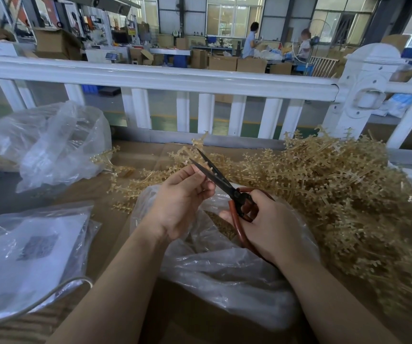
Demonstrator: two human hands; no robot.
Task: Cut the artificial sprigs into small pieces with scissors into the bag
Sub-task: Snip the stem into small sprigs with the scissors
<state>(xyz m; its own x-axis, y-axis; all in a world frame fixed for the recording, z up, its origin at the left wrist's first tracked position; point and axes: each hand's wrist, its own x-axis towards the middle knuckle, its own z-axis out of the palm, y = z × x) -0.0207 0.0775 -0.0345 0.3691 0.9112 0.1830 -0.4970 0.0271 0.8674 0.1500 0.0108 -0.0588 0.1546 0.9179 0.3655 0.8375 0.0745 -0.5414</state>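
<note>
My right hand (267, 224) grips the red handles of black-bladed scissors (215, 175), whose blades stand slightly apart and point up and away. My left hand (182, 197) is pinched close against the lower blade; whatever it pinches is too small to make out. Both hands hover over a clear plastic bag (224, 269) that holds small tan cut pieces (221, 223). A big heap of tan artificial sprigs (344, 192) lies to the right, and looser sprigs (130, 180) lie beyond the hands on the cardboard.
A crumpled clear bag (51, 145) lies at the far left. A flat bag with white paper (26, 254) and a grey cable (38, 301) sits near left. A white railing (162, 78) borders the table's far edge; two people work in the workshop beyond.
</note>
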